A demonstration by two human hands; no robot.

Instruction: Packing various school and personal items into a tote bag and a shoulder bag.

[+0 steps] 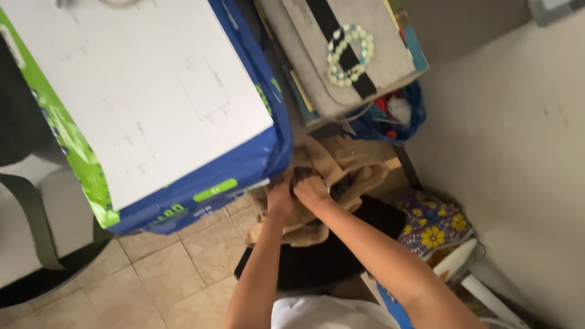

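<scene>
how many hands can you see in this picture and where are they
2. The left hand and right hand are side by side, both gripping the tan cloth beside the big blue package.

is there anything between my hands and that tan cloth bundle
Nothing visible. Both the left hand and right hand are already on the tan cloth bundle, beside the big blue-and-white package.
</scene>
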